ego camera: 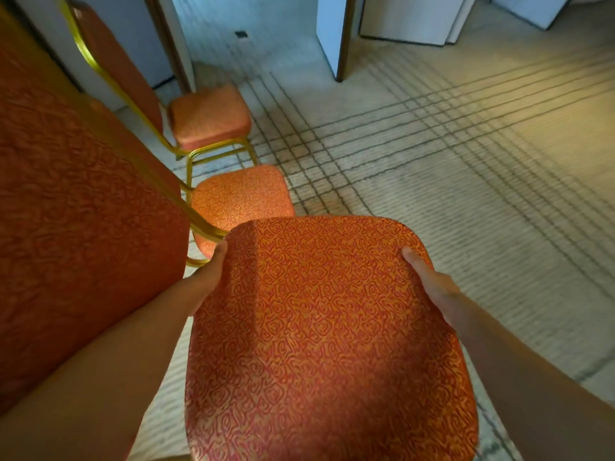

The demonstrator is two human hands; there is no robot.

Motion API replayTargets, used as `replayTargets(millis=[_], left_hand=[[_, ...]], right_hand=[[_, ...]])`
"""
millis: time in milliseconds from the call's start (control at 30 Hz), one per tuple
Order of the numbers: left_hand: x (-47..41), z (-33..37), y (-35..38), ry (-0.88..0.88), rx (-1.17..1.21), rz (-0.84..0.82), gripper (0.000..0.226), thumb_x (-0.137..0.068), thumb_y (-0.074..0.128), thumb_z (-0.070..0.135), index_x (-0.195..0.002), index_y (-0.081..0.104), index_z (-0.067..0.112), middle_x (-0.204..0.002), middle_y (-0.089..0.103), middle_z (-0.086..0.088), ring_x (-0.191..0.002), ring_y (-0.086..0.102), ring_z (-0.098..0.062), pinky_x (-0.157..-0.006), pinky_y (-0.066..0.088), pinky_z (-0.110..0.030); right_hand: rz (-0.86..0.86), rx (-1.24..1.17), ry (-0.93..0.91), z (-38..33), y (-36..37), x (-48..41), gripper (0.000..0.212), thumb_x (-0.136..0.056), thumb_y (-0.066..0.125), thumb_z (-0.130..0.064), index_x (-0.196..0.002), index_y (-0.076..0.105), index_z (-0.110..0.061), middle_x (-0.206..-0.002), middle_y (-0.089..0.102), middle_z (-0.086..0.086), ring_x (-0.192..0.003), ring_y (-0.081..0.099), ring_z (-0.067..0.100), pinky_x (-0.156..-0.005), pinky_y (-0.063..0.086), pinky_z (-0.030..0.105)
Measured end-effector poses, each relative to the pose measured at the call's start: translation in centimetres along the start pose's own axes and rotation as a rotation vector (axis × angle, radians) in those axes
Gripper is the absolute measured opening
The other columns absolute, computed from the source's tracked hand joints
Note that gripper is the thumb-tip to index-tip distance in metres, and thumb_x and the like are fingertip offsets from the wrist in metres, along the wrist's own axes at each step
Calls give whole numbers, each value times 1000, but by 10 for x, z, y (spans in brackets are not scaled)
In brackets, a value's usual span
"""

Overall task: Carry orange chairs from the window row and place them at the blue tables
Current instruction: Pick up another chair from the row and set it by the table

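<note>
Currently the step in hand is the carry of one orange chair. The held chair is directly in front of the person, its patterned padded panel filling the lower centre of the view. Its legs are hidden below the panel, so whether they are off the carpet cannot be told.

Recommended handling:
1. Keep both grips level on the side edges, so the load does not tip.
2. Draw the chair to the right. The neighbouring chair has its gold frame just beside the held panel's left edge, and the frames are likely to snag.
3. Confirm that the hidden legs clear the farther chair before turning.
4. Head for the open carpet on the right. No blue table can be identified with certainty; the pale blue shapes at the far end may be tablecloths or panels.

Hand pose: the left hand clamps the left edge, thumb laid along the front face and pointing away from the person; its fingers pass behind the panel, out of sight. The right hand mirrors this on the right edge. Both forearms reach forward and slightly inward, wrists roughly straight.
</note>
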State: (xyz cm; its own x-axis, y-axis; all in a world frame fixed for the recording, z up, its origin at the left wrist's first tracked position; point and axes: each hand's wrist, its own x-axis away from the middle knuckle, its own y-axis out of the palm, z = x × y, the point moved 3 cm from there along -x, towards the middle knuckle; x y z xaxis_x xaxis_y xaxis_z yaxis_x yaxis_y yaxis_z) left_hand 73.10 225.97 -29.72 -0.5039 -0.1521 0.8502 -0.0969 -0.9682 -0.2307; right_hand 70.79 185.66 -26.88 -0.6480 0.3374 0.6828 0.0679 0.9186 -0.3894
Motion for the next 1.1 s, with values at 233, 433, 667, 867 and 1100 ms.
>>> replayTargets(millis=[233,433,667,867,1100], left_hand=[[19,6,21,132,-126,12,140,-28,28,106,-135,55,19,-124,63,-17,-110,61,-33,-103,43,-51],[44,-6,47,191,-277,-68,124,-48,24,103,-130,57,16,-122,62,-21,-107,61,-36,-100,45,-52],[51,-13,120,393,-452,-130,95,-63,28,97,-137,46,40,-137,53,-1,-121,52,-28,-108,37,-49],[102,-38,253,445,-704,-451,139,-24,25,106,-127,60,20,-121,64,-19,-111,60,-35,-104,43,-51],[211,-103,419,509,-997,-594,133,-39,22,105,-137,52,21,-132,58,-16,-120,54,-34,-108,37,-49]], right_hand=[[79,-151,31,56,-24,52,121,-54,56,-92,-140,49,-7,-140,52,17,-124,52,34,-109,38,47],[209,-267,45,117,-38,112,128,-45,56,-96,-137,53,-7,-136,56,17,-119,56,35,-108,40,49],[434,-392,120,214,-64,190,124,-53,50,-96,-141,49,-8,-142,50,20,-125,52,36,-111,36,48],[639,-643,242,341,-103,264,136,-38,54,-101,-142,49,-13,-140,54,15,-123,55,32,-109,39,47],[849,-856,401,483,-154,364,135,-37,53,-101,-137,54,-10,-134,58,18,-119,57,34,-108,40,48]])
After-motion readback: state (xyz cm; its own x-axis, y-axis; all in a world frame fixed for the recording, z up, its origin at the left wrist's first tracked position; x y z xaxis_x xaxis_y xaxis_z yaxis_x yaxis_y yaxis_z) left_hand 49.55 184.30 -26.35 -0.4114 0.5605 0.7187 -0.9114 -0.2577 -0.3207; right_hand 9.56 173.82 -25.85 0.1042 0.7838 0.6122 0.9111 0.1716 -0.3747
